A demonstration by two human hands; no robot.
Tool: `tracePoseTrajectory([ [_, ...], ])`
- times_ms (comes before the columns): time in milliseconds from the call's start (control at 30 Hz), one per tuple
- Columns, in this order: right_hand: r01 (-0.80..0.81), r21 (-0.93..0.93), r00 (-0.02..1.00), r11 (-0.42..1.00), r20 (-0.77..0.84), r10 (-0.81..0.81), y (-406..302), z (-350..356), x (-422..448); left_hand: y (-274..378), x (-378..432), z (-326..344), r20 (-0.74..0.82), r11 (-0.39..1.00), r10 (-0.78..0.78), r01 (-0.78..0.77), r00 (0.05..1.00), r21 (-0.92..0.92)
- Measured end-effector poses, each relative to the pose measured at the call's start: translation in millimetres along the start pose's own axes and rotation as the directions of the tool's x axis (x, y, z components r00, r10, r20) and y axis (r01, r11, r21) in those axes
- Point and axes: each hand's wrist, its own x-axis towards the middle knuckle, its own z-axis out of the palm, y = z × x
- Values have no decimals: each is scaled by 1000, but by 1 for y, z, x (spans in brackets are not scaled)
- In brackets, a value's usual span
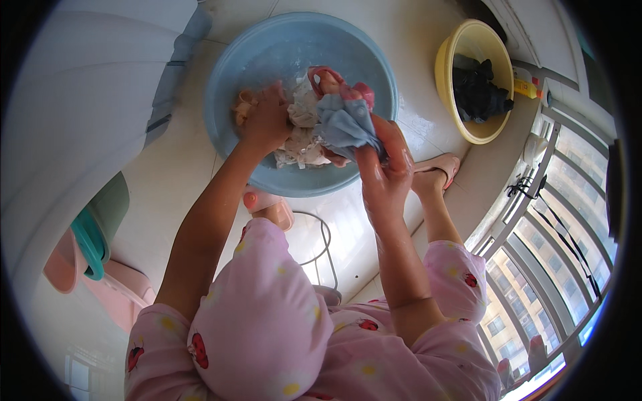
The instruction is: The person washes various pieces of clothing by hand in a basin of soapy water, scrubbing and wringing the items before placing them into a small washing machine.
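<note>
A round blue plastic basin (301,188) stands on the tiled floor before me, with water and wet laundry inside. My right hand (386,150) grips a light blue cloth (346,123) above the basin's near right side. Bunched against that cloth is a reddish-pink cloth (363,92). My left hand (266,120) is down in the basin, back upwards, touching a pink cloth (273,92) and an orange-beige cloth (244,105); its fingertips are hidden. Pale cloths (303,108) lie heaped between the two hands.
To the right, a tilted yellow basin (444,90) holds dark clothes (479,90). Behind it is a yellow bottle (525,88). A white appliance or cabinet (110,75) fills the left side. Pink and green plastic basins (113,215) lean below it. A barred window (546,240) is at right.
</note>
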Motion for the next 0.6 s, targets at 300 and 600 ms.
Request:
tracePoseTrajectory([
  [300,363,-96,932,927,37,-361,-51,-31,7,-2,18,-31,362,273,-214,411,907,-870],
  [600,-128,-329,989,936,23,143,74,-8,1,23,28,-63,194,-116,-405,160,894,-980],
])
